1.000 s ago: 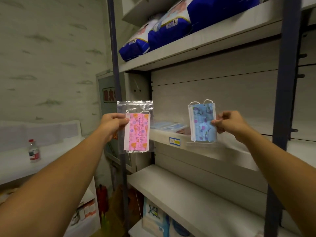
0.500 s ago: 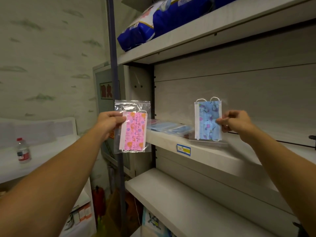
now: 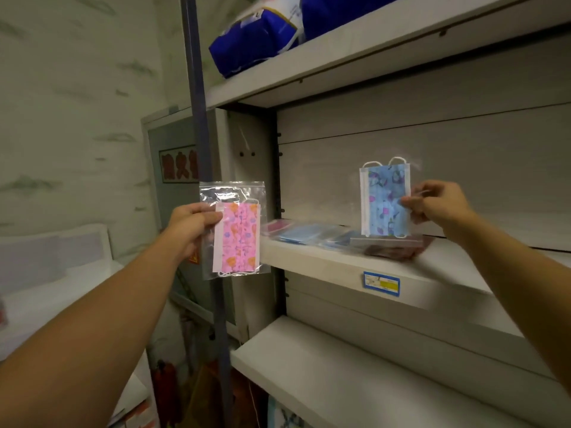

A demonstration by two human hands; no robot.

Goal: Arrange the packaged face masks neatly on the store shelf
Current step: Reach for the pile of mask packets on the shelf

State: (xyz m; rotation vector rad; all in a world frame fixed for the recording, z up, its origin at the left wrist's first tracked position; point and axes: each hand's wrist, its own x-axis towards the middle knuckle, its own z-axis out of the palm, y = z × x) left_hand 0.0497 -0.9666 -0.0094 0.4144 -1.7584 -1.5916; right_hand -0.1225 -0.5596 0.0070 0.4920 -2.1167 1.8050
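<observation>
Left hand (image 3: 188,230): at 9 o'clock of centre, arm reaching in from 7 o'clock; thumb and fingers pinch the left edge of the pink mask (image 3: 237,237); that mask is upright in a clear zip bag, held in the air left of the shelf (image 3: 417,267), in front of the post (image 3: 200,149); bag's empty top stands above the mask; print of orange and purple shapes on pink; white ear loop at the bottom edge.

Right hand (image 3: 432,205): at 3 o'clock of centre, arm reaching in from 4 o'clock; fingers curled, pinching the right edge of the blue mask (image 3: 384,200); that mask is upright in a clear bag, two white ear loops at its top; its lower edge is just above the pile (image 3: 312,234), contact cannot be told; back panel behind it.

Pile: bagged masks lying flat on the shelf near its left end, overlapping; blue ones in the middle, a dark red one at the 9 o'clock end, a brownish one (image 3: 392,250) at the 3 o'clock end under the blue mask; blurred, count cannot be told.

Shelf: white board, middle level; price tag (image 3: 381,283), blue and yellow, on its front lip at 5 o'clock of the pile.

Upper shelf (image 3: 370,50): at 12 o'clock; blue packs (image 3: 256,47) lie on it.

Lower shelf (image 3: 340,381): at 6 o'clock, white.

Post: dark, upright, at the shelving's left side.

Sign (image 3: 177,163): red characters, at 10 o'clock, partly behind the post.
</observation>
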